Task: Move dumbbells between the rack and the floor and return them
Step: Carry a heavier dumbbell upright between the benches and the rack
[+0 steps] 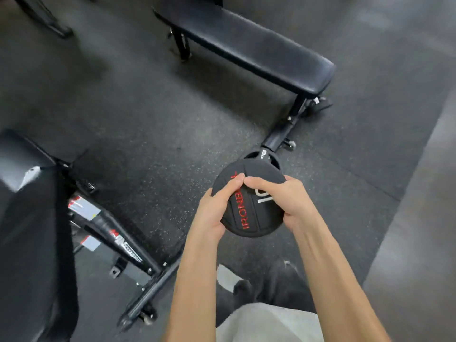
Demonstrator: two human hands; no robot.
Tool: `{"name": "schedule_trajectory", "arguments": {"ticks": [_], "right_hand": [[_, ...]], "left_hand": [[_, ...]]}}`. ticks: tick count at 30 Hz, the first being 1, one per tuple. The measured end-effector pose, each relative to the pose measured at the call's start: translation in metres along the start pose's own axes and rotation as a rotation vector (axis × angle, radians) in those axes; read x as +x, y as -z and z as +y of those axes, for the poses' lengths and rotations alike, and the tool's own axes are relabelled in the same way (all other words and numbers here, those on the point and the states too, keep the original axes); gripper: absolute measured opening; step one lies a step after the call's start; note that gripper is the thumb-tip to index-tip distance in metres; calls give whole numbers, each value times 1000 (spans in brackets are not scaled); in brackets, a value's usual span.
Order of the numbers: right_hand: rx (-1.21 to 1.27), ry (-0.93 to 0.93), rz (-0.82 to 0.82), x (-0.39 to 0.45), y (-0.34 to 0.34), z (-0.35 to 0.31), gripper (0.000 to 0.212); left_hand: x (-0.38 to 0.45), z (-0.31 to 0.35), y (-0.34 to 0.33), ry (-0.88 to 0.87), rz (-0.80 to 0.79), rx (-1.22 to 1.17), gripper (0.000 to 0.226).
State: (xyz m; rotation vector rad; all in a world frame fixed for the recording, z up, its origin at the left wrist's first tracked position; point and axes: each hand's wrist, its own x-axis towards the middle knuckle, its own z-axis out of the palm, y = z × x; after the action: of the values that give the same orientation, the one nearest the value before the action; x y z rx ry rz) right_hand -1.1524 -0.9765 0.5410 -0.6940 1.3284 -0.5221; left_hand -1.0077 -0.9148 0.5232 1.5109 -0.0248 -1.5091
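We hold the black IRONBULL dumbbell (249, 206) upright above the rubber floor (138, 134), left hand (217, 208) and right hand (283, 201) cupping its top head, likely because it's heavy, near the flat bench (246, 48).

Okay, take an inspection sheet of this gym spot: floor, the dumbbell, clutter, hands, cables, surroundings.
Surface: dark speckled rubber floor.
Job's things: black dumbbell, red lettering, held end-on above the floor; its far head shows behind.
Clutter: nothing seen.
Hands: left hand and right hand both grip the near head, thumbs on top.
Cables: nothing seen.
Surroundings: flat bench ahead; second bench at left; no rack in view.
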Motion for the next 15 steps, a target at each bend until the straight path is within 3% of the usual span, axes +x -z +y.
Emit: {"name": "schedule_trajectory", "arguments": {"ticks": [6,13,15], "right_hand": [[25,156,-96,26,-77,-113,52],[-137,287,-227,96,-184,-228,55],[-183,299,-265,119,-219,-259,54]], "left_hand": [[0,134,-7,-242,76,-73,54],[43,262,6,-441,257,-213,37],[63,299,19,-498,285,-228,44]]}}
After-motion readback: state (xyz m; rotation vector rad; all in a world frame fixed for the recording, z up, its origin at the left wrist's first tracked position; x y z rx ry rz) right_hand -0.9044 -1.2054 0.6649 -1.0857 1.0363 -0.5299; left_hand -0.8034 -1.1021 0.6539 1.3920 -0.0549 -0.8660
